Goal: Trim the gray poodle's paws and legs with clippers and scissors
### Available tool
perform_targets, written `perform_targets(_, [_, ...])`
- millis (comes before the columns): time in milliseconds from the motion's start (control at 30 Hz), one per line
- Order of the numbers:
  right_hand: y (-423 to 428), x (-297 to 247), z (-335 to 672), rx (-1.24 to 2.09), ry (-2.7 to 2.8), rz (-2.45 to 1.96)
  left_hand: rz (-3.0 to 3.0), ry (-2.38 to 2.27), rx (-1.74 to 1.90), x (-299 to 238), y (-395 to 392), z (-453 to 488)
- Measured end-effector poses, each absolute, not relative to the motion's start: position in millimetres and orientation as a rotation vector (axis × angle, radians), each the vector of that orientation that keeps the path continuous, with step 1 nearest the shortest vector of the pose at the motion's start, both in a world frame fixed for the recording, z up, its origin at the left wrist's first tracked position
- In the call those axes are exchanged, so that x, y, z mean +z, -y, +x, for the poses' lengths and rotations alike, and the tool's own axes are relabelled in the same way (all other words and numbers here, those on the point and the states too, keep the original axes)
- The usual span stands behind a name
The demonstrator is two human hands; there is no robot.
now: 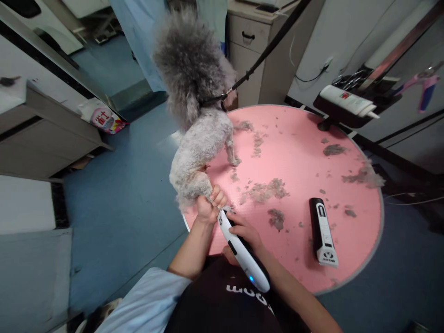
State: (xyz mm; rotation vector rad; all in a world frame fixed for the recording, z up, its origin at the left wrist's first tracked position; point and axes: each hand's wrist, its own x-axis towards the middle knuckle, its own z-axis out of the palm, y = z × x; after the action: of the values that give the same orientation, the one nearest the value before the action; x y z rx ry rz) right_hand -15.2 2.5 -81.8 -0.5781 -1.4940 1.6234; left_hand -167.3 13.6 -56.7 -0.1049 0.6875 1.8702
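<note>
A small grey dog (199,134) with a fluffy head and a shaved body stands on the left part of a round pink table (305,152), facing away from me. My left hand (209,203) is closed around the dog's hind leg at the table's near edge. My right hand (243,231) grips a white electric clipper (243,252), whose head points up at the held leg. A black leash (263,53) runs from the dog's neck up to the right.
A second black-and-white clipper (322,231) lies on the table to the right. Clumps of cut grey fur (267,189) are scattered across the top. A black tray (347,108) with a white bottle and scissors sits beyond the table. A cabinet (251,51) stands behind; the floor is blue.
</note>
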Motion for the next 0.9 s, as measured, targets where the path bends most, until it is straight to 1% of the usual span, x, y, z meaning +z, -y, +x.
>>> perform_targets(100, [-1, -86, -8, 1.427, 1.638, -0.431, -0.117, -0.727, 1.877, -54, -14, -167])
perform_targets(167, [3, -95, -5, 1.362, 1.607, -0.503, -0.128, -0.759, 1.877, -52, -14, -166])
perform_targets(233, [8, -105, -4, 1.415, 1.549, -0.601, -0.125, -0.777, 1.856, -52, -15, -165])
perform_targets(333, [13, -114, -6, 1.627, 1.432, -0.663, -0.110, -0.761, 1.832, -52, -15, -162])
perform_targets(400, [13, -111, -7, 1.732, 1.345, -0.691, -0.096, -0.743, 1.828, -52, -15, -160])
perform_targets(467, [10, -102, -7, 1.767, 1.327, -0.696, -0.080, -0.735, 1.824, -52, -15, -160])
perform_targets(600, [1, -79, -5, 1.706, 1.609, -0.512, -0.062, -0.779, 1.777, -49, -17, -163])
perform_targets(700, [-4, -71, -4, 1.606, 1.629, -0.421, 0.033, -0.836, 1.692, -50, -19, -169])
perform_targets(900, [-23, -77, 10, 1.484, 1.443, -0.646, 0.200, -1.015, 1.449, -59, -20, -177])
